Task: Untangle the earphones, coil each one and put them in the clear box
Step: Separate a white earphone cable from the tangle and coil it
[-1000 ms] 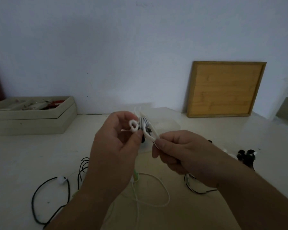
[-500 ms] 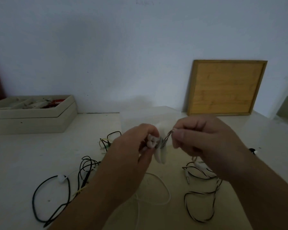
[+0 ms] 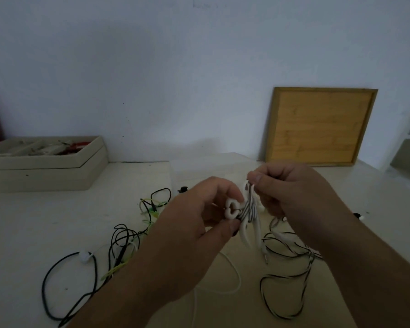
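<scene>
Just in front of the clear box (image 3: 194,170), above the table (image 3: 33,221), a white earphone bundle (image 3: 247,216) is held up by 2 hands. Striped cord is wound around its middle, and white loops hang below. The left hand (image 3: 199,226) reaches in from the lower left, wrist bent, thumb and forefinger curled and pinching the small white loops at the bundle's left end. The right hand (image 3: 291,192) comes in from the lower right with its back toward the camera, its fingers curled and its thumb and forefinger pinching the cord at the bundle's top. In front of the box and to its right, a black-and-white striped cable (image 3: 294,275) sprawls on the table. To the front left of the box lie a green cable (image 3: 149,207) and a black cable (image 3: 64,263). A wooden board (image 3: 317,126) leans on the wall right of the box.
</scene>
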{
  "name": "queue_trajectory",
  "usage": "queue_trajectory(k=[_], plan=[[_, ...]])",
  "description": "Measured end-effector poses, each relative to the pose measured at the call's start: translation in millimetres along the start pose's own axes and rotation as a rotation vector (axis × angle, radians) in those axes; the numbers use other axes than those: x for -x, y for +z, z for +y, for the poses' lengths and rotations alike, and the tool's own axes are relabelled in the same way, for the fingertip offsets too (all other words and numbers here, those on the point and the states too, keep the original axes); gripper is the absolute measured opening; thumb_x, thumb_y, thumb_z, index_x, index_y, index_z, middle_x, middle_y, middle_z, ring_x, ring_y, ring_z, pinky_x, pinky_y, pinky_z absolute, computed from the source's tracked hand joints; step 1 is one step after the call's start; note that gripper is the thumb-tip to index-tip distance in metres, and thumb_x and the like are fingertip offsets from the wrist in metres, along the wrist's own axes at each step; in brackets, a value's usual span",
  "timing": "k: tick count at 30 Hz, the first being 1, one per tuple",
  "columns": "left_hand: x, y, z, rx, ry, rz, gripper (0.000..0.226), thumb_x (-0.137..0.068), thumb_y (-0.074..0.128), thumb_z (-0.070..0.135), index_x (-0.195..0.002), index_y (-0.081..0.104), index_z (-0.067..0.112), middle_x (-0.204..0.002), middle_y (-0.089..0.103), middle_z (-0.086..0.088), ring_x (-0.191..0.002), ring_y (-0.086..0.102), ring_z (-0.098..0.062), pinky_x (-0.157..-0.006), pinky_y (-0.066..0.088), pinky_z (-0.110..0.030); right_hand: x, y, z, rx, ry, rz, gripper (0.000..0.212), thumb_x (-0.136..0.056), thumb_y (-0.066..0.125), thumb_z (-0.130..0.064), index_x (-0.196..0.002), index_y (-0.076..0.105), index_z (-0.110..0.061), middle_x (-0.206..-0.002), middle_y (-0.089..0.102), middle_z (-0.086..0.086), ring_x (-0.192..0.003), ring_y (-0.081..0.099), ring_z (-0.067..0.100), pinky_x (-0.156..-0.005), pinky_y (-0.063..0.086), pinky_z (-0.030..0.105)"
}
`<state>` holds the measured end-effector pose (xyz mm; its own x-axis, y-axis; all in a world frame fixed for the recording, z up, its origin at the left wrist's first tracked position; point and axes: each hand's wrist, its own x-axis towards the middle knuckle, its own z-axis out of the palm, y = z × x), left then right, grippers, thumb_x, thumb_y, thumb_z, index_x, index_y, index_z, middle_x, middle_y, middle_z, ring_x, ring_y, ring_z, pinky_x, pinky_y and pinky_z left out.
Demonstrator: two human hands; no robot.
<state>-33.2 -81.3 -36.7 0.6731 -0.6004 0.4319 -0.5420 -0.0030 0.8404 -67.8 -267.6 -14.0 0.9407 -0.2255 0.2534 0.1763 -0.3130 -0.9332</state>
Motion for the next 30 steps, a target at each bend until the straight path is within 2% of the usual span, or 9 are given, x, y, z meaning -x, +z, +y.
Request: queue_trajectory(k=[3,6,11,16,18,21,25,27,30], plan=[[-1,0,1,0.049,0.014,-0.025,0.024,-0.083,0.064,0.007,-0.095,0.062,0.028,-0.091,0.071,-0.002,-0.087,0.070,-0.020,-0.075,0.054,-0.024,-1,-1,1,-0.127,0.164,-0.149,0.033,-0.093,0.056,-0.007,-0.063,0.069,-0.013,-0.053,0.039,0.004,-0.043,0.028,0.011,-0.044,0.019,0.024],[-2,-1,4,0.081,0.029,0.052,0.024,-0.083,0.069,0.005,-0.093,0.064,0.026,-0.092,0.073,-0.001,-0.090,0.071,-0.021,-0.076,0.057,-0.029,-1,1,4,-0.170,0.286,-0.325,0.038,-0.095,0.052,-0.011,-0.062,0.072,-0.015,-0.053,0.037,0.001,-0.044,0.023,0.011,-0.049,0.011,0.029],[-7,-8,0,0.203,-0.029,0.398,0.021,-0.086,0.064,-0.006,-0.096,0.063,0.012,-0.088,0.075,-0.003,-0.080,0.072,-0.016,-0.070,0.055,-0.020,1,13,9,-0.162,0.253,-0.469,0.027,-0.099,0.050,-0.017,-0.086,0.071,-0.010,-0.061,0.035,0.006,-0.047,0.022,0.014,-0.045,0.014,0.026],[-9,-11,-9,0.258,-0.145,0.575,0.016,-0.089,0.062,-0.001,-0.096,0.060,0.013,-0.093,0.073,-0.008,-0.081,0.074,-0.020,-0.075,0.060,-0.035,7,14,4,-0.035,0.148,-0.593,0.026,-0.099,0.052,-0.018,-0.091,0.074,-0.006,-0.060,0.045,0.007,-0.047,0.034,0.015,-0.046,0.027,0.024],[-9,-12,-11,0.211,-0.161,0.588,0.016,-0.089,0.063,0.000,-0.096,0.061,0.014,-0.095,0.072,-0.009,-0.082,0.074,-0.020,-0.074,0.060,-0.033,8,12,2,-0.022,0.088,-0.600,0.022,-0.098,0.057,-0.020,-0.092,0.074,-0.007,-0.057,0.046,0.006,-0.047,0.037,0.015,-0.048,0.030,0.025],[-9,-12,-12,0.090,-0.131,0.550,0.019,-0.088,0.064,-0.004,-0.096,0.061,0.013,-0.091,0.071,-0.006,-0.077,0.074,-0.016,-0.068,0.059,-0.021,8,9,-2,-0.028,0.009,-0.553,0.017,-0.092,0.063,-0.020,-0.089,0.075,-0.009,-0.054,0.046,0.007,-0.045,0.040,0.015,-0.047,0.033,0.024],[-9,-12,-14,0.022,-0.094,0.515,0.022,-0.088,0.062,-0.007,-0.094,0.060,0.015,-0.092,0.069,-0.008,-0.076,0.074,-0.017,-0.070,0.060,-0.025,7,5,-3,-0.096,-0.054,-0.447,0.017,-0.086,0.061,-0.020,-0.082,0.076,-0.012,-0.055,0.051,0.011,-0.047,0.049,0.017,-0.049,0.042,0.023],[-8,-12,-14,-0.049,-0.071,0.494,0.023,-0.089,0.063,-0.003,-0.093,0.060,0.019,-0.089,0.068,-0.002,-0.073,0.073,-0.017,-0.064,0.059,-0.027,8,3,-5,-0.110,-0.078,-0.404,0.018,-0.085,0.061,-0.019,-0.081,0.077,-0.012,-0.056,0.055,0.010,-0.050,0.052,0.017,-0.051,0.044,0.022],[-5,-10,-13,-0.266,0.004,0.415,0.024,-0.090,0.063,0.005,-0.092,0.059,0.029,-0.081,0.065,0.007,-0.060,0.062,-0.008,-0.049,0.042,-0.015,10,4,-7,-0.028,-0.140,-0.340,0.018,-0.087,0.062,-0.018,-0.077,0.076,-0.016,-0.057,0.059,0.008,-0.053,0.055,0.017,-0.054,0.047,0.022]])
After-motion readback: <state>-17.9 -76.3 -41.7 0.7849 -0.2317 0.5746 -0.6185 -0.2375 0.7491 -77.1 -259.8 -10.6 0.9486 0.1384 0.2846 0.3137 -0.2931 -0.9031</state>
